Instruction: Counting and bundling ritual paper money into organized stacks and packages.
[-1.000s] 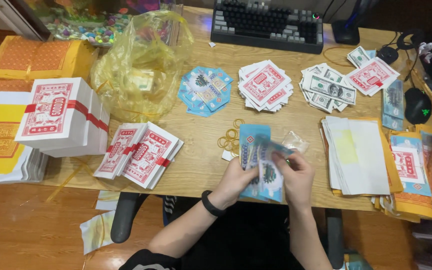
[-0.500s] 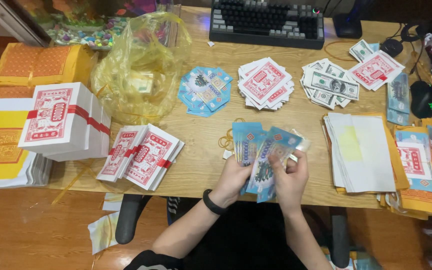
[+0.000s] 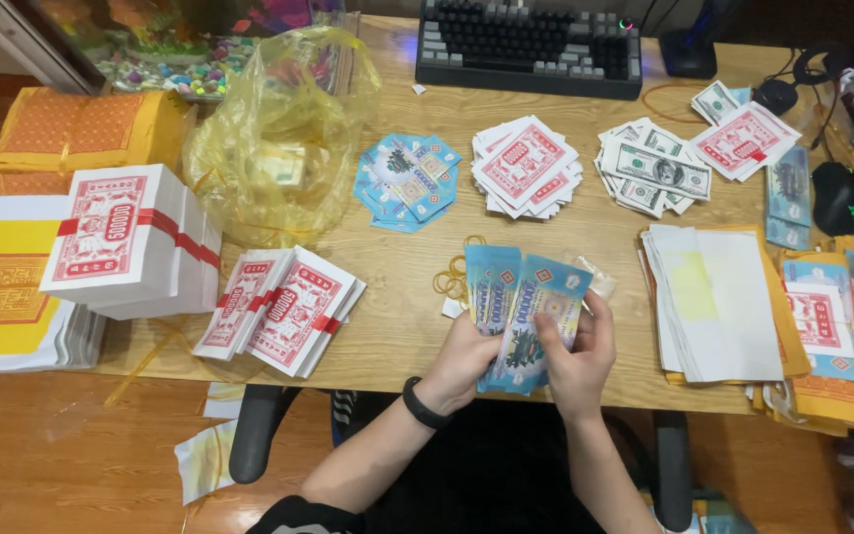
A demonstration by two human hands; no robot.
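At the near edge of the wooden bench (image 3: 417,316), the left hand (image 3: 462,361) and right hand (image 3: 577,358) each pinch a fanned sheaf of blue notes (image 3: 524,314), long axis upright, tops tilted away. Just beyond lie yellow rubber bands (image 3: 452,279), then a red-white stack (image 3: 526,166), and farthest a keyboard (image 3: 531,44).

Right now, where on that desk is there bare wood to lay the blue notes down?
Bare desk shows between the red bundles and the rubber bands, below the blue fan. A narrower strip lies under the keyboard. The right side is crowded with white sheets and stacks. Both hands, left and right, hold the blue notes.
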